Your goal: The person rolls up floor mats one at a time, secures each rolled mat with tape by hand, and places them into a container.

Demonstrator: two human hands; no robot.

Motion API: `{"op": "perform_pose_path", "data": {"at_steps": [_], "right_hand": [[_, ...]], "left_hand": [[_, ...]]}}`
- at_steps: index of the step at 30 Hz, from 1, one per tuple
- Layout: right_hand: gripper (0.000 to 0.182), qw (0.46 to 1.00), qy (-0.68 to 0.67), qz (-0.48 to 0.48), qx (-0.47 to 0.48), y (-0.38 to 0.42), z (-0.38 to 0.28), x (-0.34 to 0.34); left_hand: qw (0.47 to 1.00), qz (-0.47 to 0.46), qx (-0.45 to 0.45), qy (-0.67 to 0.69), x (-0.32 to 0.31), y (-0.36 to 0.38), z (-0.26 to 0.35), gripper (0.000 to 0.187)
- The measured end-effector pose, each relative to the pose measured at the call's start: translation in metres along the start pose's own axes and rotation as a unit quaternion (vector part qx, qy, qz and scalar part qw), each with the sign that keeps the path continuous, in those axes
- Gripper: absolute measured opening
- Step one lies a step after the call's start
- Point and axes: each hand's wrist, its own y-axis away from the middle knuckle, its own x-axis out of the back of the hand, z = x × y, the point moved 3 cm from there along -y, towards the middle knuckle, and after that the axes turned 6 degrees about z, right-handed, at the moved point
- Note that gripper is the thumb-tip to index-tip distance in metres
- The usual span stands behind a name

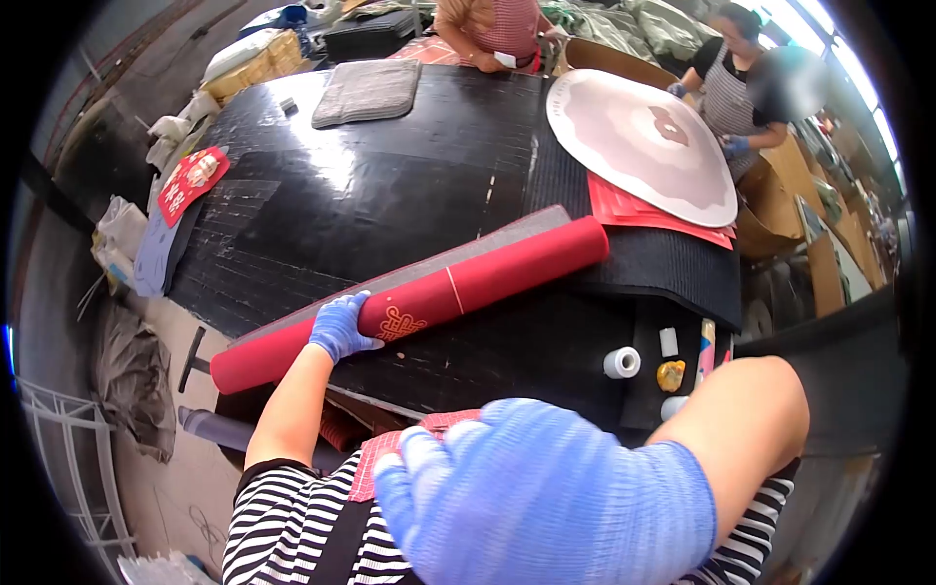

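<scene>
A red mat rolled into a long tube (507, 270) lies slantwise over the front of the black table, its grey backing showing along the far side. Gold knot-like decoration marks its surface. My left hand (341, 327), in a blue knit glove, curves over the roll left of this decoration, thumb apart, gripping it. Very near the camera, my right hand (546, 497) is raised in front of my chest in a matching glove. Its back faces me and its fingers curl together; whatever may be inside them is hidden.
White tape rolls (622, 363) and a yellow lump (670, 374) sit at the table's right. An oval mat (643, 146) covers red sheets (624, 207). A folded grey mat (366, 93) lies at the back. One person (492, 29) stands opposite, another (731, 88) at right.
</scene>
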Motion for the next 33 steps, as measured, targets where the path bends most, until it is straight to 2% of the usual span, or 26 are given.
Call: {"op": "perform_pose_path", "data": {"at_steps": [3,6,8,10,12,13,14,15,16,18,20,22,25,26,28,29,30,31,32,33], "right_hand": [[0.03,0.973,-0.099,-0.208,0.024,-0.024,0.001,-0.007],[0.03,0.999,-0.022,-0.036,-0.007,0.0,0.032,0.01],[0.029,0.995,0.017,0.088,-0.037,0.018,0.058,0.008],[0.025,0.978,0.066,0.186,-0.067,0.043,0.095,0.003],[0.017,0.935,0.18,0.228,-0.204,0.107,0.164,-0.007],[0.013,0.907,0.218,0.223,-0.282,0.145,0.201,-0.021],[0.015,0.909,0.278,0.145,-0.276,0.182,0.234,-0.054],[0.019,0.886,0.16,0.134,-0.413,0.218,0.271,-0.088],[0.022,0.858,0.117,0.091,-0.491,0.254,0.295,-0.132],[0.023,0.836,0.056,0.097,-0.537,0.295,0.318,-0.211],[0.024,0.85,0.019,0.06,-0.522,0.295,0.322,-0.253],[0.024,0.818,0.033,0.009,-0.574,0.29,0.332,-0.275],[0.025,0.799,0.116,-0.066,-0.586,0.27,0.341,-0.277],[0.024,0.778,0.093,-0.099,-0.613,0.265,0.345,-0.276],[0.023,0.815,0.024,-0.021,-0.579,0.25,0.365,-0.277],[0.021,0.814,-0.155,0.141,-0.541,0.222,0.364,-0.27],[0.025,0.665,-0.509,0.296,-0.46,0.203,0.356,-0.267],[0.03,0.709,-0.517,0.326,-0.351,0.164,0.346,-0.249],[0.029,0.698,-0.561,0.336,-0.291,0.119,0.338,-0.234],[0.025,0.587,-0.714,0.315,-0.214,0.078,0.341,-0.229]], "left_hand": [[0.999,0.026,-0.018,0.029,-0.001,0.001,-0.002,0.101],[0.997,0.03,-0.04,0.058,-0.002,0.0,0.003,0.098],[0.998,0.038,-0.013,0.056,-0.021,-0.006,-0.015,0.099],[0.994,0.052,-0.04,0.093,-0.042,-0.013,-0.032,0.101],[0.999,0.029,-0.003,0.039,-0.011,0.0,-0.002,0.104],[1.0,0.021,-0.007,0.023,-0.016,-0.002,-0.004,0.106],[0.999,0.025,-0.006,0.022,-0.019,-0.001,-0.003,0.106],[0.999,0.028,-0.005,0.022,-0.014,-0.003,-0.003,0.105],[0.999,0.03,-0.006,0.017,-0.015,-0.001,-0.004,0.105],[0.999,0.021,-0.003,0.024,-0.015,-0.001,-0.006,0.105],[0.999,0.016,0.0,0.035,-0.012,-0.002,-0.005,0.106],[1.0,0.013,0.009,0.021,-0.008,-0.003,-0.002,0.107],[1.0,0.013,0.002,0.018,-0.009,-0.002,-0.002,0.108],[1.0,0.014,0.0,0.021,-0.009,-0.001,-0.003,0.109],[1.0,0.026,0.0,-0.004,-0.01,0.001,-0.003,0.109],[0.999,0.034,-0.001,-0.008,-0.012,0.003,-0.004,0.108],[0.999,0.04,-0.005,-0.012,-0.016,0.004,-0.007,0.108],[0.998,0.059,-0.011,-0.011,-0.019,0.005,-0.008,0.106],[0.998,0.061,-0.012,-0.012,-0.019,0.005,-0.008,0.105],[0.998,0.062,-0.014,-0.013,-0.017,0.006,-0.007,0.104]]}}
